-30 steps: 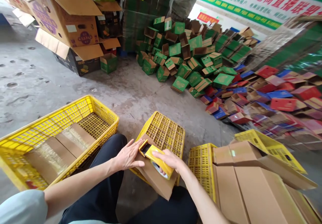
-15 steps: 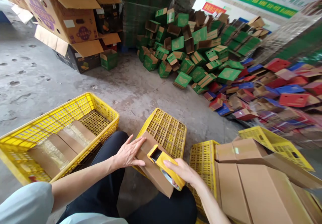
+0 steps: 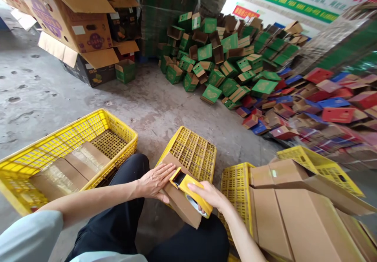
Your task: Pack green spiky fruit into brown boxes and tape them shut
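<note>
A brown cardboard box [image 3: 184, 207] lies at a slant on an upturned yellow crate [image 3: 193, 148] between my knees. My left hand [image 3: 156, 179] rests flat on the box's far left part, fingers stretched out. A yellow tape dispenser [image 3: 188, 187] with a roll of tape is in my right hand [image 3: 207, 194], whose fingers wrap round its body. The dispenser's front end sits at the top of the box, close beside my left fingertips. Whether tape is stuck to the box there, I cannot tell.
On the left, a yellow crate [image 3: 118, 144] holds taped cardboard boxes [image 3: 86, 160]. More brown boxes [image 3: 306, 215] are stacked at the right in yellow crates [image 3: 235, 191]. Farther off lie heaps of green boxes [image 3: 212, 93] and red and blue boxes [image 3: 337, 115]. Large open cartons [image 3: 82, 22] stand back left.
My left hand has slid slightly forward on the box, its fingers now closer together and nearer the dispenser. The dispenser has shifted slightly up the box. The whole view has turned a little.
</note>
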